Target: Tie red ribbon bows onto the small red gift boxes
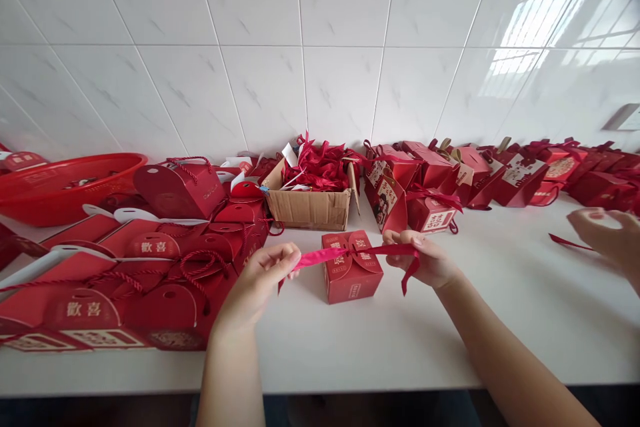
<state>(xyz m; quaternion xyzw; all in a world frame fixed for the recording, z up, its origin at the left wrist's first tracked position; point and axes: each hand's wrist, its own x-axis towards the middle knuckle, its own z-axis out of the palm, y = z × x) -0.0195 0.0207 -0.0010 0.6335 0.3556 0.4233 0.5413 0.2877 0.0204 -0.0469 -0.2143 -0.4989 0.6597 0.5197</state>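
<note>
A small red gift box (pixel 353 280) with gold lettering sits on the white table, between my two hands. A dark pink ribbon (pixel 320 256) crosses its top and passes through the middle, where the flaps meet. My left hand (pixel 265 277) pinches one end of the ribbon to the left of the box. My right hand (pixel 417 259) pinches the other end to the right, with a short tail hanging below the fingers. Both ends are stretched outward, nearly level.
Red boxes with cord handles (pixel 165 273) crowd the left, near a red basin (pixel 75 187). Behind stands a cardboard box (pixel 313 209) of ribbons. More red boxes (pixel 435 173) line the wall. Another person's hand (pixel 607 233) is at right, beside a loose ribbon (pixel 570 242).
</note>
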